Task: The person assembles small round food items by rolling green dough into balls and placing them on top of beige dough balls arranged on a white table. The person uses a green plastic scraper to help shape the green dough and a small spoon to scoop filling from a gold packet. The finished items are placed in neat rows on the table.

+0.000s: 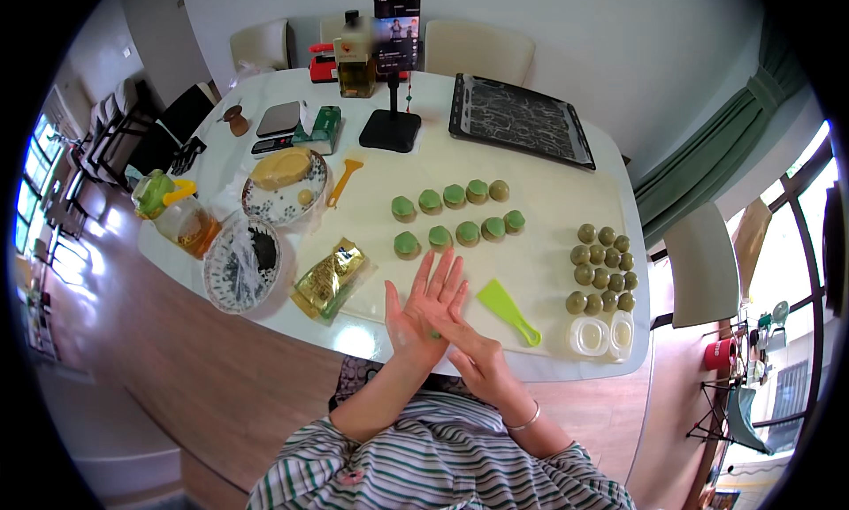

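My left hand (414, 320) is palm up above the table's near edge, its fingers stretched out and spread. Across that palm lies my right hand (480, 358), fingers extended and pressing flat against it. A small bit of green dough (434, 335) peeks out between the two hands; most of it is hidden. Just beyond my fingertips, two rows of brownish balls sit on the pale mat, most wearing green dough caps, such as this green-capped ball (439, 237). One uncapped ball (499, 190) ends the far row. A lime-green scraper (508, 312) lies right of my hands.
Several plain balls (607, 256) stand at the right, behind white plastic molds (590, 337). A gold foil pouch (331, 280), a patterned bowl (217, 285), a dough plate (289, 211) and a glass pitcher (186, 227) occupy the left. Farther back are a phone stand (390, 130) and a black baking tray (520, 119).
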Available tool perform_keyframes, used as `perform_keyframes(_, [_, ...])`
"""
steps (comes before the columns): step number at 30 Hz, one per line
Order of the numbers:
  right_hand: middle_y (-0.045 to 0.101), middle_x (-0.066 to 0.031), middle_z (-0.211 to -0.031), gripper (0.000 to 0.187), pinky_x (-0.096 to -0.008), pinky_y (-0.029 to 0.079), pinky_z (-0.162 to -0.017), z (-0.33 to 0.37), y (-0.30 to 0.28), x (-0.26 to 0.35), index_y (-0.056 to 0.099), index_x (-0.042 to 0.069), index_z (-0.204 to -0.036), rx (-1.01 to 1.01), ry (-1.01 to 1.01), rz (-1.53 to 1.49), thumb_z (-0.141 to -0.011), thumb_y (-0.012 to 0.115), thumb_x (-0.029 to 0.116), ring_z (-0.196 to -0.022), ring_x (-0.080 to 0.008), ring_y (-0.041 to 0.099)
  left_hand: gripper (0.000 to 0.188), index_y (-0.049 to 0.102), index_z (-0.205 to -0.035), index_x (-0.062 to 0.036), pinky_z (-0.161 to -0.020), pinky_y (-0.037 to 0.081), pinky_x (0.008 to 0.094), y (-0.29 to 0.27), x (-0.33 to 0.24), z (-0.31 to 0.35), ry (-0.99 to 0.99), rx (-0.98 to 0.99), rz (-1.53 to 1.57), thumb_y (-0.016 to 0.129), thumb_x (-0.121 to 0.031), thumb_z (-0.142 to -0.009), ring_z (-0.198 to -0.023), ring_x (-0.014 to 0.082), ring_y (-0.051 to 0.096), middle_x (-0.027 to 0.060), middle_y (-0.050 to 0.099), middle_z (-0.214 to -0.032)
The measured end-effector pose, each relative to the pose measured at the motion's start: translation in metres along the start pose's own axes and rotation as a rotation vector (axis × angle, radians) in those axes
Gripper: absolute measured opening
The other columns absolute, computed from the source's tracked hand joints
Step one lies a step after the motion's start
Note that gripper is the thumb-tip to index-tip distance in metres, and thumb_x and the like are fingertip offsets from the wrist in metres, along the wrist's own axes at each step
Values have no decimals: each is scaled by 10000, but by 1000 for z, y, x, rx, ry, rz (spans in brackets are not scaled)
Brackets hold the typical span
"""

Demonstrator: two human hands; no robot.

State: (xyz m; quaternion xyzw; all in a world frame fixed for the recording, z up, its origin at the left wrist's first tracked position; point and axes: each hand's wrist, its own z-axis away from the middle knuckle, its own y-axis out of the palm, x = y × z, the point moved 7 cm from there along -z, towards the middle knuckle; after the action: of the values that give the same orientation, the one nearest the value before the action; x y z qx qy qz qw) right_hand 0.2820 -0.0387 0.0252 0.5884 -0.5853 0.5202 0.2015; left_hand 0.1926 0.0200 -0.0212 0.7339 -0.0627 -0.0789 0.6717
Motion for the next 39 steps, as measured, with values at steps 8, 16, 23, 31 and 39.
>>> perform_keyframes(8, [726,-156,-1075,344,-408,489,-1050,-9,-5,-17,693,14,-1149,-213,92,120,-810,693,-47,-986,-306,708,717,325,-1526,-77,-1227,208,480,-8,-10,-1,40,-61,-89,328,-587,-1022,-1488,280,279,140,342,-1585])
perform_keyframes(16, [708,-149,-1082,236,-484,418,-1120,-40,-6,-62,681,26,-1096,-59,26,485,-862,658,6,-1041,-309,665,562,427,-1457,-55,-1174,299,476,-1,-64,0,330,-99,-469,352,-439,-1054,-1411,287,400,151,459,-1489])
perform_keyframes(23, [663,-130,-1067,354,-447,489,-906,9,-85,-53,675,31,-1107,-244,337,734,-765,756,69,-1003,-321,612,487,522,-1352,5,-1120,378,431,2,-90,9,457,-81,-849,379,-349,-1051,-1260,284,541,165,586,-1330])
perform_keyframes(31, [621,-148,-886,303,-391,505,-714,27,-93,-63,690,35,-1068,-160,406,654,-768,728,17,-821,-316,602,331,622,-1212,43,-978,484,339,1,-60,7,133,-93,-1305,468,-195,-1040,-1047,200,646,129,685,-1128])
perform_keyframes(39, [618,-68,-833,219,-269,485,-573,18,-71,-80,670,-12,-1156,-144,466,-123,-946,610,-5,-657,-111,577,253,670,-1149,43,-741,538,253,-22,-47,3,-78,-180,-1333,605,-150,-997,-890,112,669,92,717,-1016])
